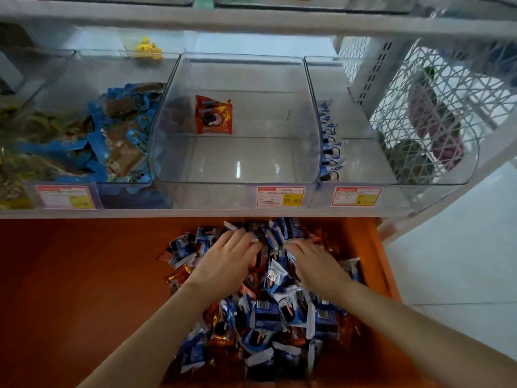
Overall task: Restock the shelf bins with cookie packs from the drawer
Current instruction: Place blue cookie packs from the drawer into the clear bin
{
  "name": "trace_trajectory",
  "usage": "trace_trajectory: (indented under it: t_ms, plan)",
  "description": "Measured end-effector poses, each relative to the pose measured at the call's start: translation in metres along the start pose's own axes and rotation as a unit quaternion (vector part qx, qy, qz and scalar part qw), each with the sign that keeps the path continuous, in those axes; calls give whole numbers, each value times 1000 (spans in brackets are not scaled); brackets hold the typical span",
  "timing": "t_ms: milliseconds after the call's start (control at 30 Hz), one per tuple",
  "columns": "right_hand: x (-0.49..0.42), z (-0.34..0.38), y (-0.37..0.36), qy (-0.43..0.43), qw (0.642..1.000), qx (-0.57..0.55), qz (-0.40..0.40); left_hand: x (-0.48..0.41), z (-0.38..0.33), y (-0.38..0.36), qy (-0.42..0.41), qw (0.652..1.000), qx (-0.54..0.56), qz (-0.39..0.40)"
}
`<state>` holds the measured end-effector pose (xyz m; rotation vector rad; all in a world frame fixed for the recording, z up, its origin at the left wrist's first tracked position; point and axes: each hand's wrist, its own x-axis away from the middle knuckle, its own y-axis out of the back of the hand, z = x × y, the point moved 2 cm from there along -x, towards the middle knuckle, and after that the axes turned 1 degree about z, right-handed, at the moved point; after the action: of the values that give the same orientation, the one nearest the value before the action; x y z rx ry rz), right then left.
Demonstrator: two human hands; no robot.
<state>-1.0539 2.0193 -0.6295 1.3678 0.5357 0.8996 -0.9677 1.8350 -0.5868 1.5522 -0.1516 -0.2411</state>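
Note:
An orange drawer [70, 275] stands pulled out below the shelf, holding a heap of blue and orange cookie packs [268, 312] on its right side. My left hand [226, 264] and my right hand [316, 264] lie palm down on the far part of the heap, fingers stretched into the packs, neither plainly gripping one. Above, the middle clear bin [237, 175] holds a single orange cookie pack [214, 114] against its back. The right clear bin [405, 175] has a few blue packs [330, 147] standing along its left wall.
The left bin [117, 130] is full of blue-and-brown snack packs. Price labels [280, 196] hang on the bin fronts. A white lattice side panel [436, 113] closes the shelf's right end, with pale floor beyond. Another shelf board [251, 22] runs overhead.

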Motion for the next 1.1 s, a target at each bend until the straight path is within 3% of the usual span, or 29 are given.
trace_trajectory:
  t_ms: [167, 400, 700, 833, 1100]
  plan:
    - [-43, 13, -39, -61, 988, -109, 96, 5, 28, -55, 124, 984, 80, 99]
    - [-84, 24, -70, -107, 974, -180, 90, -2, 32, -125, 250, 923, 245, 161]
    - [-98, 19, -95, -147, 964, -189, 118, -16, 37, -150, 346, 853, 357, 159]
    - [-97, 17, -92, -145, 976, -141, 82, -20, 29, -152, 370, 822, 409, 139]
    - [-83, 7, -86, -89, 991, -69, 77, -25, 20, -162, 354, 846, 354, 183]
